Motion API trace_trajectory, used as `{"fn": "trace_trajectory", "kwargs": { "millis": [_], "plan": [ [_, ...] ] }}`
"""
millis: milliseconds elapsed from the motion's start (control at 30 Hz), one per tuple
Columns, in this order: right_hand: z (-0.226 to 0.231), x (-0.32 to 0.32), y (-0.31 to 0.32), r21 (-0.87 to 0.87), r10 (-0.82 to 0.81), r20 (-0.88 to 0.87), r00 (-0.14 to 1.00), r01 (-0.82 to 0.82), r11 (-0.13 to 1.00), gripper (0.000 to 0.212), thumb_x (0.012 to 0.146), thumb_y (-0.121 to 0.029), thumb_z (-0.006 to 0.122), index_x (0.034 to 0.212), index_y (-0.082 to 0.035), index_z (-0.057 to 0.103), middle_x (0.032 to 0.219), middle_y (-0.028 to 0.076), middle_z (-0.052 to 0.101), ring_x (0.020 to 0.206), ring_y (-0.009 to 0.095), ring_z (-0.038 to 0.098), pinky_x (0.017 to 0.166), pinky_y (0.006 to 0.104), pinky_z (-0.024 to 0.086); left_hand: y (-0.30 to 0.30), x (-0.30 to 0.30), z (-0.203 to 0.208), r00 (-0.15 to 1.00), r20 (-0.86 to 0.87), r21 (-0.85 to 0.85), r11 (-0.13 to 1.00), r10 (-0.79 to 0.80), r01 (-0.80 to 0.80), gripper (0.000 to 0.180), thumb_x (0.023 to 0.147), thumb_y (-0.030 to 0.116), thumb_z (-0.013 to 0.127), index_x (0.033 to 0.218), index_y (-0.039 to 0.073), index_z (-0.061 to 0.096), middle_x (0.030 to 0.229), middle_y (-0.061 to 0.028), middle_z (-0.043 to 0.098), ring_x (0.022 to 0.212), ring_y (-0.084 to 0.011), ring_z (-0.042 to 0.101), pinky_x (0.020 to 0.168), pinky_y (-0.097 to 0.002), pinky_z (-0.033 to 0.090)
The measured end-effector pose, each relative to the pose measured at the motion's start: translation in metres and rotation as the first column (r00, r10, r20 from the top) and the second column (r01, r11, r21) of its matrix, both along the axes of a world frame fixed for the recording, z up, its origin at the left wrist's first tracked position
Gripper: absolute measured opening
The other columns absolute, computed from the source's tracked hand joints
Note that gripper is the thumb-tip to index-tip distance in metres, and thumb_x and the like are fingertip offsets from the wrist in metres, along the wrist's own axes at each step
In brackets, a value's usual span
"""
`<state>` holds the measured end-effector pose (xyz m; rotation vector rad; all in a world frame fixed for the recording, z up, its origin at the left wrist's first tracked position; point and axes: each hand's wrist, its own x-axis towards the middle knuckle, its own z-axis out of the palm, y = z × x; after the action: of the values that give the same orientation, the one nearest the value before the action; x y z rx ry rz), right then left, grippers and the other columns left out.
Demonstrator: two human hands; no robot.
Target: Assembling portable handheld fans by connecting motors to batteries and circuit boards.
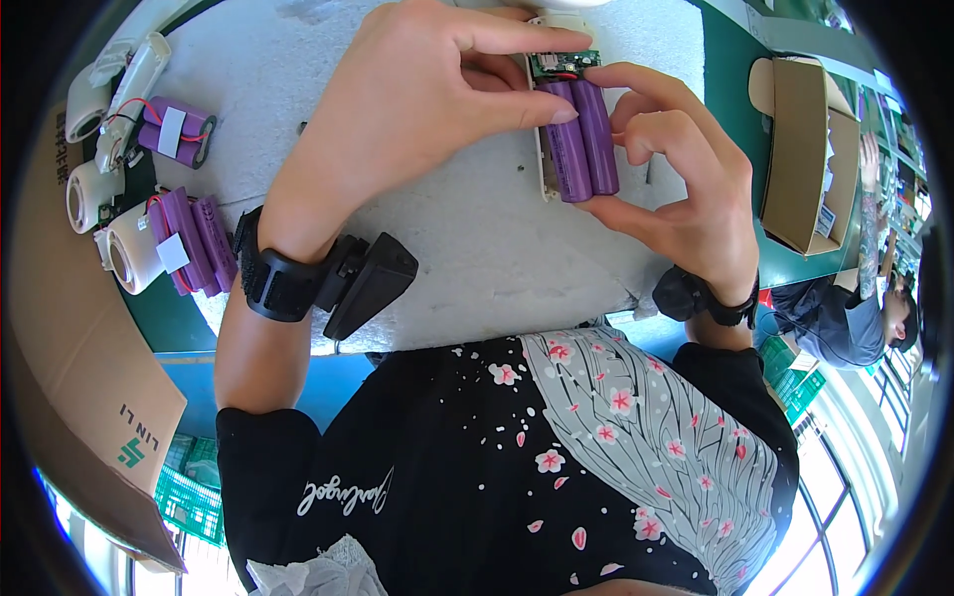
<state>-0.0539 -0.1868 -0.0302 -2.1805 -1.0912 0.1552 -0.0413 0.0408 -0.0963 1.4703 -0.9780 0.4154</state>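
At the far side of the pale mat, two purple cylindrical battery cells [583,139] lie side by side in a white plastic housing [546,177]. A small green circuit board [562,64] with a bit of red wire sits at their far end. My left hand [417,89] grips from the left, its thumb on the left cell and its index finger reaching over the board. From the right, my right hand [691,164] closes on the pack, index fingertip by the board and thumb at the cells' near end. The left hand's other fingers are partly hidden.
On the left lie more purple battery packs [179,134] [189,243] and white housings [134,248] with wires. A grey mat [437,258] covers the green table. An open cardboard box [800,159] stands right; large cardboard [89,397] lines the left. Another person [845,323] is far right.
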Motion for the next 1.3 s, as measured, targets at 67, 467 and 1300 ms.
{"fn": "trace_trajectory", "kwargs": {
  "millis": [67,467,1300],
  "plan": [
    [-0.001,0.000,-0.001,0.008,-0.006,-0.007,1.000,0.006,1.000,0.047,0.056,0.002,0.085,0.087,-0.006,0.050,0.120,0.017,0.061,0.080,0.019,0.058,0.072,0.0311,0.055,0.000,-0.007,0.024,0.962,-0.270,0.118,0.993,0.043,-0.011,0.044,0.077,0.005,0.077,0.119,0.002,0.066,0.109,-0.0188,0.069,0.092,-0.0180,0.068,0.082,-0.0270,0.053],
    [-0.002,0.001,-0.004,0.006,0.024,-0.026,0.999,-0.024,1.000,0.050,0.056,0.005,0.084,0.088,-0.009,0.048,0.121,0.017,0.057,0.082,0.019,0.057,0.076,0.0325,0.055,-0.001,-0.012,0.030,0.839,-0.523,0.252,0.968,0.148,-0.013,0.040,0.078,0.006,0.076,0.117,0.000,0.066,0.107,-0.0187,0.070,0.091,-0.0176,0.068,0.081,-0.0275,0.053],
    [0.007,0.001,-0.009,0.035,0.119,-0.187,0.975,-0.115,0.993,0.063,0.051,0.001,0.085,0.099,-0.012,0.047,0.120,0.019,0.056,0.106,0.031,0.058,0.091,0.0404,0.047,-0.007,-0.019,0.053,0.781,-0.485,0.474,0.869,0.394,-0.145,0.025,0.080,0.005,0.070,0.105,0.001,0.071,0.091,-0.0166,0.072,0.075,-0.0235,0.071,0.066,-0.0281,0.055]
  ]
}}
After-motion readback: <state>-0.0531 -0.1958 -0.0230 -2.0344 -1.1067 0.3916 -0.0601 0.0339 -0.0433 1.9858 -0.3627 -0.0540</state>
